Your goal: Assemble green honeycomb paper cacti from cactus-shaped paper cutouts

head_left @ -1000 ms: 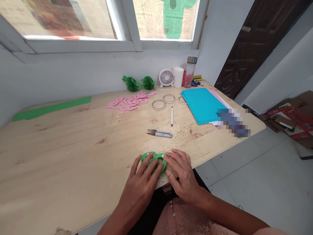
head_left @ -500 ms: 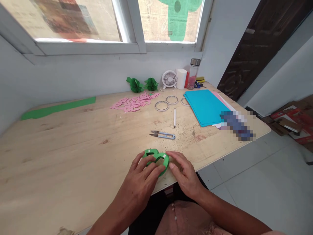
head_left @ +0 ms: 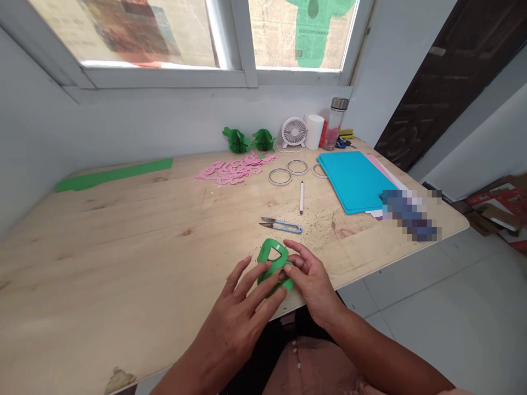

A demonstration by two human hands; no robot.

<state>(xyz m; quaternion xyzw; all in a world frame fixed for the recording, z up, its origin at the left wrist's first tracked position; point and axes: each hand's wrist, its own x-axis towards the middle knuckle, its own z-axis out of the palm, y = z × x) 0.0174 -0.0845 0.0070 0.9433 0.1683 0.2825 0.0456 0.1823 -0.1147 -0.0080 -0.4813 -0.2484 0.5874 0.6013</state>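
green paper cutout (head_left: 264,249), near edge of table (head_left: 144,263)

openings cut, white patch (head_left: 279,247) on top; whether finished, cannot tell. left hand (head_left: 239,312): fingers spread upon it, unclenched. right hand (head_left: 317,285): pinching its side. blue-handled snips (head_left: 282,222): laid beyond. pink curved cutouts (head_left: 230,171): heaped toward far edge, near two pleated green forms (head_left: 237,141).

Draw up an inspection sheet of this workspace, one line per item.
Surface: wooden tabletop, small specks scattered, discoloured patch near-left.
Work in hand: green paper cutout with openings.
Clutter: thread snips, white pen, tape rolls, pink cutouts, blue sheets.
Hands: left hand has fingers spread on the green cutout; right hand holds its right side.
Cables: thin white loop below fan; cord or stand unclear.
Surroundings: papered window, dark door, cardboard boxes.
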